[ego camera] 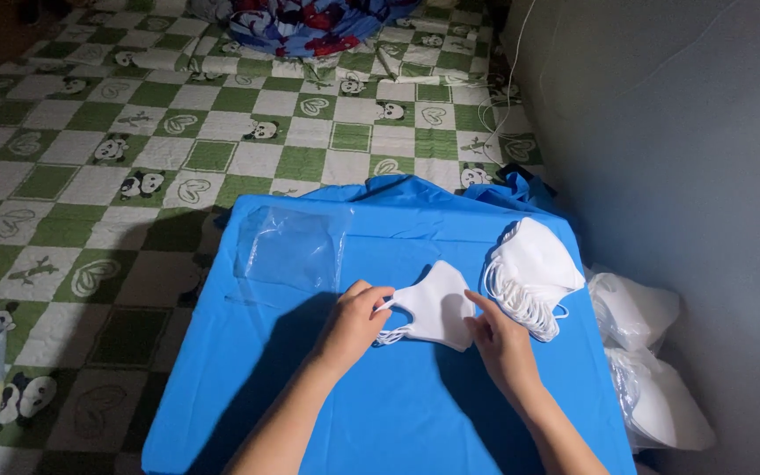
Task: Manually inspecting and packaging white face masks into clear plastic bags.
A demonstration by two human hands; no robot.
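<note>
A white folded face mask point(437, 303) lies on a blue sheet point(310, 396) spread over a low surface. My left hand point(354, 321) pinches the mask's left edge and ear loop. At the mask's right edge, my right hand point(499, 343) touches it with the fingertips. A stack of several white masks point(529, 273) with ear loops sits just right of my right hand.
A clear plastic bag point(292, 246) lies flat on the blue sheet's upper left. White plastic bags point(653, 369) sit by a grey wall at the right. A green and white checked mat point(222, 132) with panda prints covers the floor; patterned cloth point(310, 22) lies beyond.
</note>
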